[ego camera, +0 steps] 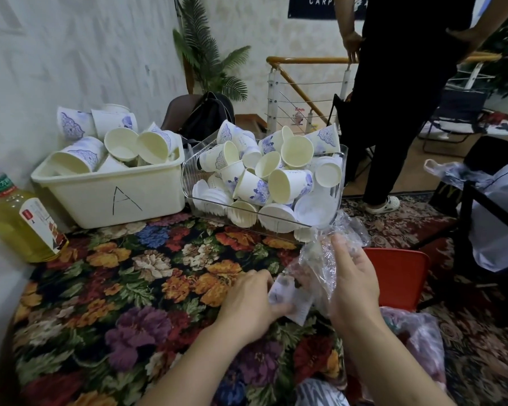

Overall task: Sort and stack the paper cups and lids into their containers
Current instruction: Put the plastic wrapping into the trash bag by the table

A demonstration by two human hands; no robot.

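Both hands at near right table edge: left hand (248, 300) fingers curled, pinching paper slip (294, 303); right hand (354, 276) gripping clear plastic bag (317, 259). Beyond: paper cups heaped in cream bin marked A (112, 194); cups and lids mixed in clear bin (336, 171). One bottle (15, 218) far left.

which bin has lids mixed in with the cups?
The clear bin on the right: white lids sit at its front among cups. The cream bin marked A shows only cups.
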